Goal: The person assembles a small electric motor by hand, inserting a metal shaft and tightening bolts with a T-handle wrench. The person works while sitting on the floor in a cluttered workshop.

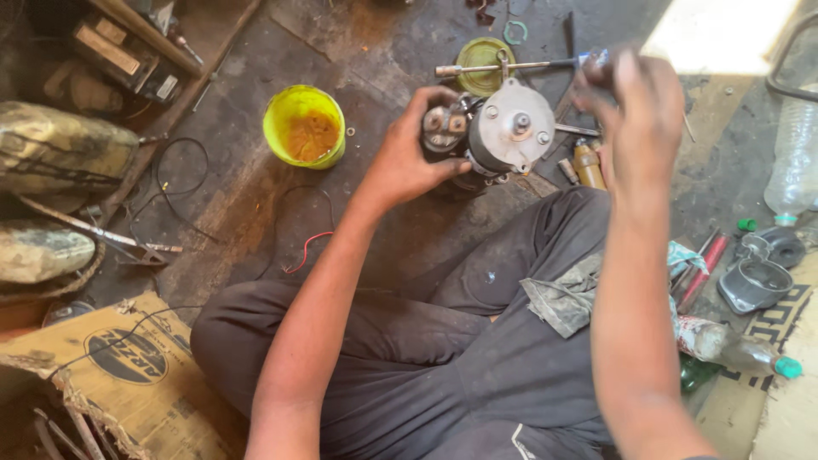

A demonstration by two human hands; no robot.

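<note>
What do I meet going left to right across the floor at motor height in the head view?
Yellow tub → left hand, gripping the motor's dark side → grey round motor → small amber bottle → right hand, raised with a long tool → clear plastic bottle at the edge.

I've got the left hand (pixel 407 158) reaching out ahead, forearm running up from the lower middle, wrist bent slightly inward. Its grip is curled, thumb pointing right, fingers wrapped over the top and away from me. The right hand (pixel 635 115) sits higher and closer to the camera, blurred, forearm rising almost straight up from the bottom edge. Its fingers are bunched in a closed grip, back of the hand facing me. Both arms are bare.
</note>
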